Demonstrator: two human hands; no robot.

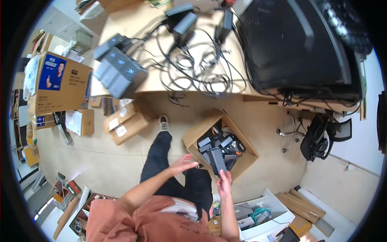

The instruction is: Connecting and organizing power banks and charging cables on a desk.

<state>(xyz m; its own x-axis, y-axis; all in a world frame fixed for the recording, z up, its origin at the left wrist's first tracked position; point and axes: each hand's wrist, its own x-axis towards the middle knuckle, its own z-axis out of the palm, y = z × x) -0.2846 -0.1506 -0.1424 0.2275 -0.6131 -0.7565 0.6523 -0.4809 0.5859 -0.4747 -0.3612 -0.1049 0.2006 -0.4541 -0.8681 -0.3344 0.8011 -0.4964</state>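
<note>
A dark grey rectangular block (217, 160), shaped like a power brick, is in my right hand (224, 183), gripped by its near end over the open cardboard box (246, 164). My left hand (183, 164) is beside the box's left side, fingers stretched out and holding nothing. Inside the box lie several similar grey blocks (227, 141) and some black items with orange bits, partly hidden by the held block. On the table ahead stands a cluster of grey blocks (117, 70) with small lit displays. More grey blocks (184, 29) with black cables (185, 72) lie to their right.
The wooden table (153, 86) spans the far side, with a large black monitor-like panel (294, 48) on its right. Cardboard boxes (129, 123) sit on the floor at left, near a big carton (60, 82). A wheeled chair (296, 129) and black backpack (316, 137) are at right; a white drawer (266, 218) is near.
</note>
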